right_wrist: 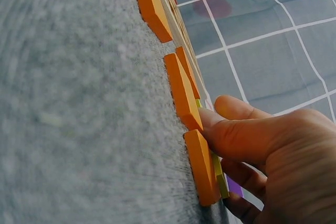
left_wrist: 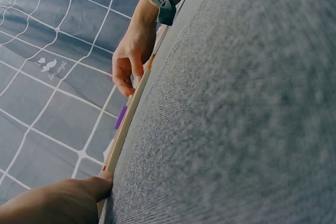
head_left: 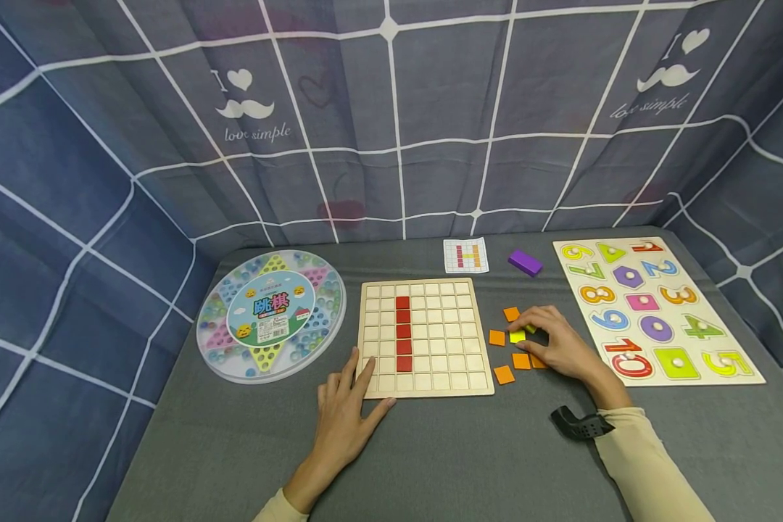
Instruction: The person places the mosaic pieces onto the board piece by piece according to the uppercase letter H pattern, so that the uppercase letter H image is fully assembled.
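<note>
A wooden grid board lies on the table with a column of red square tiles in it. My left hand rests at the board's near left corner, fingers spread over its edge; in the left wrist view the thumb is at that edge. Right of the board, my right hand pinches a yellow tile between thumb and fingertips. Another yellow tile lies partly hidden under the fingers. Several orange tiles lie around it, and an orange tile is close below the thumb.
A small pattern card and a purple block lie behind the board. At the left is a round Chinese checkers box; at the right, a number-and-shape puzzle board. A grid-patterned curtain hangs behind the table.
</note>
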`<action>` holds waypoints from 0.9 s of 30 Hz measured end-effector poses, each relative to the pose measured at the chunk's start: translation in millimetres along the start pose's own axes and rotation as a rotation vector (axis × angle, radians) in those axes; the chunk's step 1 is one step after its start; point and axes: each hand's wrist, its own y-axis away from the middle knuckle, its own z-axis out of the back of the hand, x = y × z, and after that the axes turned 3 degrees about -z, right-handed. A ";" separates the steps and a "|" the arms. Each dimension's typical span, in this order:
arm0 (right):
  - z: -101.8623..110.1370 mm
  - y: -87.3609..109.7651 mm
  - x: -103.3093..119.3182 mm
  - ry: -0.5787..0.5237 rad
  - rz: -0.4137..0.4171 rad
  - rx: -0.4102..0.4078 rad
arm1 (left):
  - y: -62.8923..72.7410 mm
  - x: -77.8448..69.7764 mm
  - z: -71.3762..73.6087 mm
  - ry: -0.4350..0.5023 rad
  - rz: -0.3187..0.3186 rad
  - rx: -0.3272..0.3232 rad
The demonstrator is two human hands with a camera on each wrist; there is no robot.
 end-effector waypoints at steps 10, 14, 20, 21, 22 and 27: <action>0.3 -0.2 1.2 0.002 -0.001 -0.008 | -0.5 -0.1 0.3 -0.002 -0.001 0.000; 0.2 -0.5 1.6 0.007 0.002 -0.011 | -0.4 0.0 0.4 -0.004 -0.002 0.000; 0.4 -0.7 2.0 0.007 -0.005 -0.009 | -0.4 0.0 0.2 -0.003 -0.004 0.000; 0.5 -0.8 2.1 0.008 -0.005 -0.008 | -0.4 0.0 0.2 -0.003 -0.003 0.000; 0.6 -0.8 2.3 0.007 -0.007 -0.007 | -0.4 0.1 0.1 -0.003 -0.003 0.001; 0.6 -0.9 3.0 0.009 -0.010 -0.005 | -0.1 0.1 0.2 0.000 -0.002 0.004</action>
